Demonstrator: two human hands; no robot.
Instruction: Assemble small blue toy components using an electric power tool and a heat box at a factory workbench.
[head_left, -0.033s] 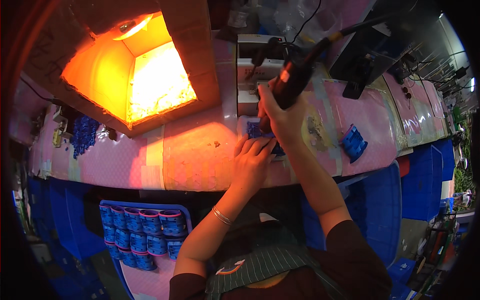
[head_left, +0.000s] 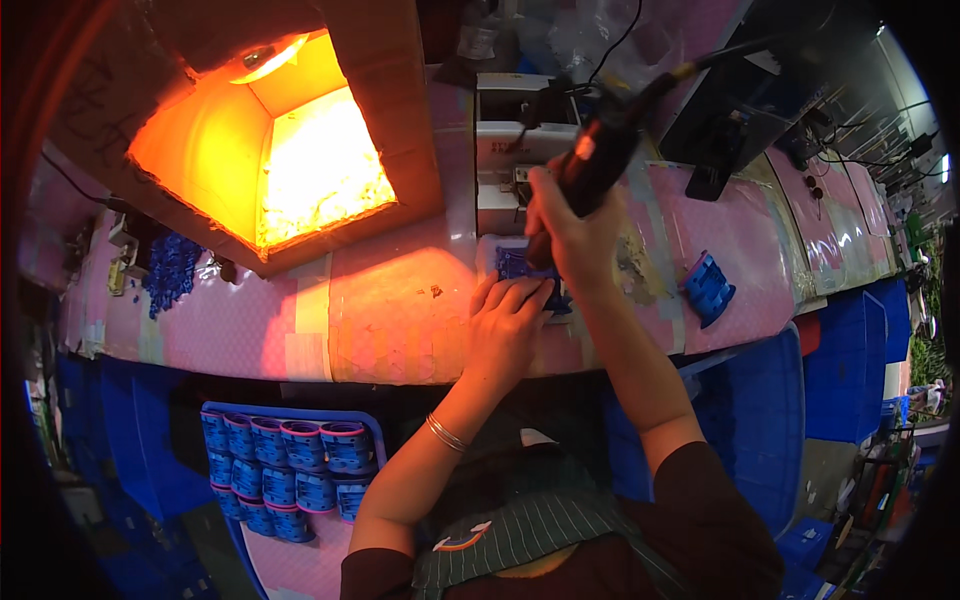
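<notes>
My right hand (head_left: 575, 225) is wrapped around a black corded power tool (head_left: 598, 160), held upright over the bench with its lower end beside my left fingers. A cord runs from its top toward the upper right. My left hand (head_left: 508, 318) lies over the near edge of a blue patterned part (head_left: 522, 264), fingers bent together against it. That part rests on a small pale fixture (head_left: 487, 247) and is mostly covered by my hands. The tool's tip is hidden, so I cannot tell whether it touches the part.
A cardboard box (head_left: 415, 150) with a glowing lamp (head_left: 275, 60) stands left. Small blue pieces (head_left: 172, 272) are heaped beyond it. A curved blue part (head_left: 708, 288) lies right. Several blue rolled parts (head_left: 285, 445) fill a tray (head_left: 375, 425) below the bench. Blue bins (head_left: 780, 430) stand right.
My right hand and the power tool have shifted slightly to the right, showing a little more of the blue part. My left hand stays in place.
</notes>
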